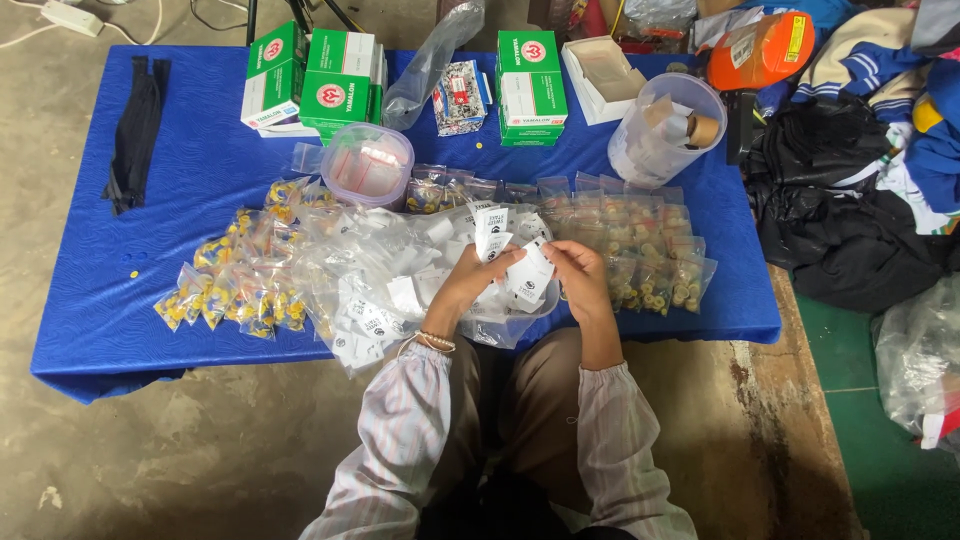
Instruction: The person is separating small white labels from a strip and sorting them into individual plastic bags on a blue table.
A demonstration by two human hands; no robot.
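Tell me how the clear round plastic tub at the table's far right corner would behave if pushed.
The clear tub already leans on its side, so it would probably roll or rock rather than slide. It looks light: thin walls, only a few tape rolls inside, which would likely shift. The blue table cover seems textured, perhaps adding some grip.

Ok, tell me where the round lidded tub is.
Head view: the tub sits on the blue table, left of centre, just below the green boxes.

The left hand and right hand are meeting close together, fingers curled and pinching, both arms bending in.
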